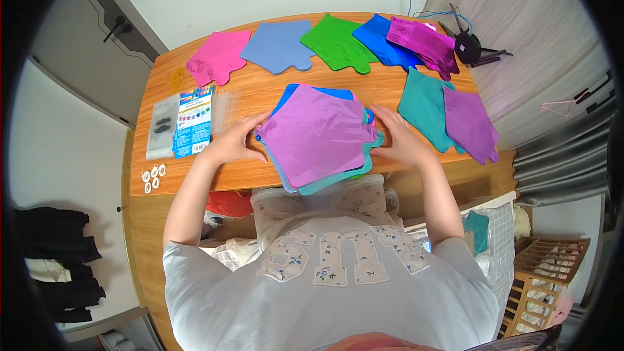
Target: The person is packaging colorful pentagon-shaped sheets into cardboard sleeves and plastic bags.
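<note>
A stack of flat, pentagon-shaped foil balloons lies at the table's near middle, with a light purple balloon on top. Blue, pink and teal edges stick out unevenly from under it. My left hand is at the stack's left side, thumb and fingers spread around its corner. On the opposite side my right hand is also spread, beside the small tabs of the balloons. Both hands are at the edges; whether the fingertips press on the stack is hard to see. A blue printed package card lies left of my left hand.
Along the far edge of the wooden table lie pink, grey-blue, green, blue and shiny magenta balloons. Teal and purple ones are at right. White ribbon rolls sit near left.
</note>
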`<state>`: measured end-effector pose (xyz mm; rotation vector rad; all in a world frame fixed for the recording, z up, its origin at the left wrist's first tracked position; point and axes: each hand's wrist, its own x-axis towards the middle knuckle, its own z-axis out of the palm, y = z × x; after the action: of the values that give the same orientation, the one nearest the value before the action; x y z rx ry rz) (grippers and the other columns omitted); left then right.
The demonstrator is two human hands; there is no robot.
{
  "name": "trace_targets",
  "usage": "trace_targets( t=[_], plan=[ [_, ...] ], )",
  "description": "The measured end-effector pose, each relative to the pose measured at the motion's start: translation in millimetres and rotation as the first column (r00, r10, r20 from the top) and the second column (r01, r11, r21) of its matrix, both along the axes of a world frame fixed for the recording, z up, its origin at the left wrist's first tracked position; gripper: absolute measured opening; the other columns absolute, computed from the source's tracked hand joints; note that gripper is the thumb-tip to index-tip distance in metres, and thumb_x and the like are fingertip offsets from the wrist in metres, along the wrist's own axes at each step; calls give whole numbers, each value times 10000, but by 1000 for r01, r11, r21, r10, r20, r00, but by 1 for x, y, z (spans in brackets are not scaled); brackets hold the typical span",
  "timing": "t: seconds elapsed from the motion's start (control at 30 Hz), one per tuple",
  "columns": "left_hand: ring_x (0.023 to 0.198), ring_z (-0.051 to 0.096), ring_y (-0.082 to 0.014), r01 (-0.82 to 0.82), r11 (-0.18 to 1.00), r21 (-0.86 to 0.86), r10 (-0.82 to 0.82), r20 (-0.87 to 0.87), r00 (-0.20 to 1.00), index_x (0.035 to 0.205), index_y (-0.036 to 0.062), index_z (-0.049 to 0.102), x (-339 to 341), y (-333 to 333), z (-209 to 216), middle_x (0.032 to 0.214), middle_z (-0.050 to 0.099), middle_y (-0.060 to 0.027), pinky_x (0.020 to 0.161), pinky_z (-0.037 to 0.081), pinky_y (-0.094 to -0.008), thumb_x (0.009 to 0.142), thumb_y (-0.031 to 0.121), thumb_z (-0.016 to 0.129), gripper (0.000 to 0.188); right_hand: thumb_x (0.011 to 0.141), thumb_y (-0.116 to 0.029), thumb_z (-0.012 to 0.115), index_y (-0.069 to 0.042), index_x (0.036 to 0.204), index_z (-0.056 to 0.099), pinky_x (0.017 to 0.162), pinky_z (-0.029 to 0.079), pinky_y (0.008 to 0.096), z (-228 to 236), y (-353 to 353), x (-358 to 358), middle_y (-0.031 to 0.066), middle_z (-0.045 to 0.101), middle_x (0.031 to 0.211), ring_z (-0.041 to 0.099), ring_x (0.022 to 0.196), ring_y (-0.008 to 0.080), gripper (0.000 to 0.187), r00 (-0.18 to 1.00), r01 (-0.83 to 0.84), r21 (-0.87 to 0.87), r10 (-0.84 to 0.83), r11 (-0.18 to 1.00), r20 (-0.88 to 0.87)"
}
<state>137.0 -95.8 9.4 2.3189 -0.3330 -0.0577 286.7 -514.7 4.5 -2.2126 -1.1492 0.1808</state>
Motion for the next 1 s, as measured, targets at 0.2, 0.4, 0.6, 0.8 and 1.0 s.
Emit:
trace_targets(
  t=[0.2, 0.4, 0.6, 0.8, 1.0],
  plan=[
    [1197, 579, -263, -47, 999, -27, 45, -69, 997, 1505, 105, 473, -1, 5, -8, 1356, 607, -132, 984, 499, -369, 733, 195, 897, 886, 688, -175, 896, -126, 1517, 427, 1183, 308, 432, 21, 11, 8, 136, 499, 1470, 404, 1403, 337, 954, 984, -52, -47, 43, 998, -176],
    [1001, 590, -173, -23, 995, 102, 8, 145, 989, 1447, 104, 550, -5, 1, -8, 1281, 634, -73, 786, 501, -304, 727, 149, 891, 798, 710, -174, 887, -139, 1478, 491, 1151, 341, 425, 9, 0, 4, 116, 538, 1437, 457, 1350, 316, 865, 995, -81, 13, 81, 997, -50],
    [944, 586, -150, -72, 997, -19, 72, 7, 997, 1386, 117, 612, -6, 9, -17, 1266, 640, -46, 758, 485, -281, 746, 121, 875, 692, 742, -176, 867, -112, 1442, 529, 1119, 369, 427, -2, 12, 9, 100, 571, 1395, 499, 1293, 293, 780, 999, -39, 33, 40, 999, -33],
    [944, 591, -139, -149, 987, -59, 148, -16, 989, 1346, 115, 642, -8, 4, -13, 1209, 661, -40, 766, 486, -272, 766, 92, 863, 621, 759, -190, 850, -136, 1435, 530, 1086, 370, 419, 0, 10, 17, 83, 576, 1337, 498, 1249, 288, 750, 994, -87, -34, 84, 996, -75],
    [901, 593, -122, -107, 993, -48, 111, 101, 989, 1338, 112, 650, -20, 0, -7, 1123, 674, -29, 752, 485, -258, 783, 80, 850, 591, 757, -164, 844, -118, 1383, 576, 1046, 398, 397, 0, 15, 12, 77, 618, 1230, 535, 1165, 275, 682, 994, -88, 45, 91, 995, -63]
  ],
)
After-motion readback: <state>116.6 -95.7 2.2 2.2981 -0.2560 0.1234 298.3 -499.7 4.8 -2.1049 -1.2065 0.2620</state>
